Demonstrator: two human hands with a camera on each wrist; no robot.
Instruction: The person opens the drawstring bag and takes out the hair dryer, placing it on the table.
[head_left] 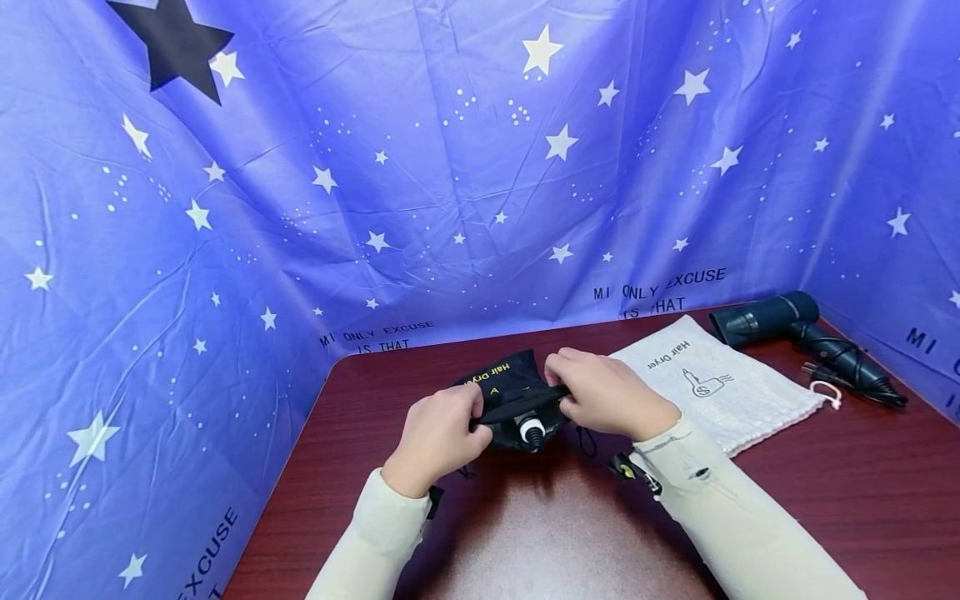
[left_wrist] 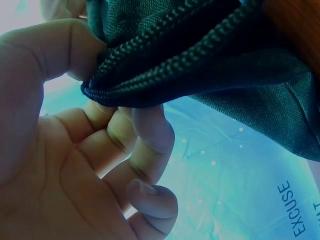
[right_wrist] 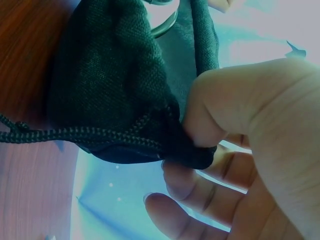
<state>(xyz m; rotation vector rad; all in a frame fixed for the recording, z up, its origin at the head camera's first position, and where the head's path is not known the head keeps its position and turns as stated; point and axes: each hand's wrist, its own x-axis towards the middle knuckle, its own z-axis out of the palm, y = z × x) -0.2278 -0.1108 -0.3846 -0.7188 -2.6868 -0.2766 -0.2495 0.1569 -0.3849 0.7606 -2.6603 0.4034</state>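
A black drawstring bag (head_left: 519,367) with yellow "Hair Dryer" lettering is held up over the table between both hands. From its mouth shows the white end with a black ribbed cord sleeve (head_left: 532,433) of something inside; the rest is hidden. My left hand (head_left: 442,429) pinches one side of the bag's mouth; in the left wrist view, thumb and fingers grip the edge beside a braided drawstring (left_wrist: 165,65). On the opposite side, my right hand (head_left: 611,396) pinches the other corner of the mouth. A cord (right_wrist: 75,134) hangs from that corner in the right wrist view.
To the right, a white drawstring bag (head_left: 720,387) printed "Hair Dryer" lies flat on the dark red table (head_left: 330,500). Beyond it rests a dark hair dryer (head_left: 772,318), its cord around the handle. A blue star-patterned curtain (head_left: 450,183) surrounds the table's back and sides.
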